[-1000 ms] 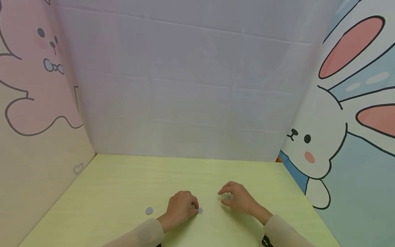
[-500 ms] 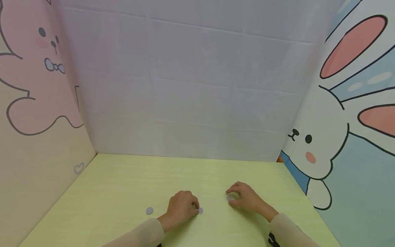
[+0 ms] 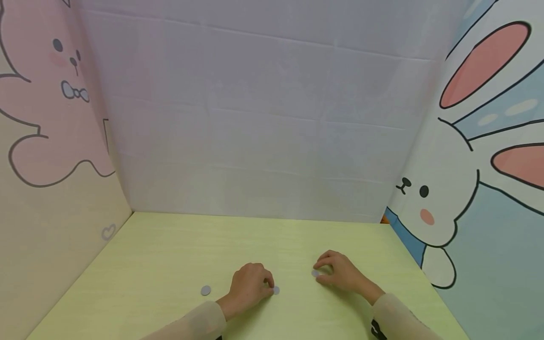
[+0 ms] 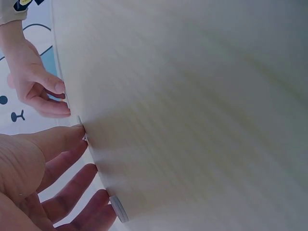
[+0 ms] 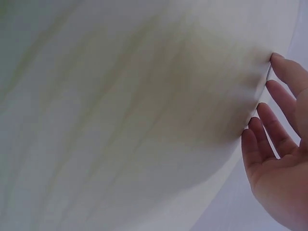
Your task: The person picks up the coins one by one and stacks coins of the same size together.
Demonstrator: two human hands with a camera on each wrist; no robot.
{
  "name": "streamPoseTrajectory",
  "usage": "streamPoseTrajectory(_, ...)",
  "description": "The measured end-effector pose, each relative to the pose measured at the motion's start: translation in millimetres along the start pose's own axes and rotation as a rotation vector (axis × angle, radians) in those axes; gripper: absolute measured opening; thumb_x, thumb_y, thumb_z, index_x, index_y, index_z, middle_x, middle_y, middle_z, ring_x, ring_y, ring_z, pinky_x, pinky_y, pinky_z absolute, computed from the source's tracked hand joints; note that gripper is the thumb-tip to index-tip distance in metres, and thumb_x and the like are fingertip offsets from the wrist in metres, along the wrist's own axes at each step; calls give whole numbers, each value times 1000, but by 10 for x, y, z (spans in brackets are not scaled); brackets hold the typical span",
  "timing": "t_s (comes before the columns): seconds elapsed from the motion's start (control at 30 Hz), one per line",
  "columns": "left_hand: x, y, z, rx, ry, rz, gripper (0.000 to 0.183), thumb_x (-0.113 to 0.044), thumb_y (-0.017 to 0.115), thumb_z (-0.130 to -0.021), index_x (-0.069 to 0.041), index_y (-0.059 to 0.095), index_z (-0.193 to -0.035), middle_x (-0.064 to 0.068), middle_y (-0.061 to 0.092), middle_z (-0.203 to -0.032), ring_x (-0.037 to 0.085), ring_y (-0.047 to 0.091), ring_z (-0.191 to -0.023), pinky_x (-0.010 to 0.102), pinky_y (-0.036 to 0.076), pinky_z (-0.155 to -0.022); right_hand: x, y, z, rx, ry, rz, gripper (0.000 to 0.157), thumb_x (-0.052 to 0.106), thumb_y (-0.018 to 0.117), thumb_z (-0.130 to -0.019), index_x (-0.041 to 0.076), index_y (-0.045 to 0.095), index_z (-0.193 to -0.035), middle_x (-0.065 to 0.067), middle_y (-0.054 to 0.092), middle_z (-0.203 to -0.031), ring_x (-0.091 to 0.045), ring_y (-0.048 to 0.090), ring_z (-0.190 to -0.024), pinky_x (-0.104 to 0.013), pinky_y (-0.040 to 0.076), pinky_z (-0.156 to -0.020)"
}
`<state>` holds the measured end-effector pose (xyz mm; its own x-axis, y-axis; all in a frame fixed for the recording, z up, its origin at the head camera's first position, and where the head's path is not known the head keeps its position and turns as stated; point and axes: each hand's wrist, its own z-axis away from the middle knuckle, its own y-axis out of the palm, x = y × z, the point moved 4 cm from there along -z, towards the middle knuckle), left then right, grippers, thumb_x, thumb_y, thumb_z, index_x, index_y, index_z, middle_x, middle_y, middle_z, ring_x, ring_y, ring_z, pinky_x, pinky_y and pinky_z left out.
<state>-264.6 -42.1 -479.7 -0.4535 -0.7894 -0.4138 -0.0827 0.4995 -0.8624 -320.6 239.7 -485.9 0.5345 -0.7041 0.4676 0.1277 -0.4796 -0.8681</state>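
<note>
Three small grey coin-like discs lie on the pale yellow table [image 3: 182, 250]. My left hand [image 3: 250, 285] rests low over the table, thumb and index fingertips at the edge of the middle disc [image 3: 276, 290], pinching it. In the left wrist view, that disc [image 4: 80, 120] shows edge-on by the thumb. Another disc [image 3: 206, 290] lies left of this hand; the left wrist view shows a disc [image 4: 119, 209] near the outer fingers. My right hand [image 3: 340, 274] has its thumb and index finger spread around the right disc [image 3: 315, 273], a gap between them; its fingertips reach the tabletop in the right wrist view.
A plain whitish cloth wall [image 3: 255, 141] stands along the table's back edge. On the left is a panel with a pink cartoon animal [image 3: 63, 132], on the right one with a white cartoon rabbit [image 3: 446, 189]. These panels bound the table on three sides.
My right hand has shifted a little to the right, so the right disc now shows at its fingertips instead of inside its grasp. The left hand stays in place.
</note>
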Motion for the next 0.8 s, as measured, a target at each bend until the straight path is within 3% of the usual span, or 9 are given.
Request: streamPoseTrajectory(0.8,-1,-6,-11,13,-5,2,15,-25,96,-78,-24,81,-76,-8,67,-80,8,57,-74,28,48,-60,54,-4,-10,-25,-40,12,19,21,87,-90,10,84,-106,-6,71,-114,-31,68,-104,-51,56,-93)
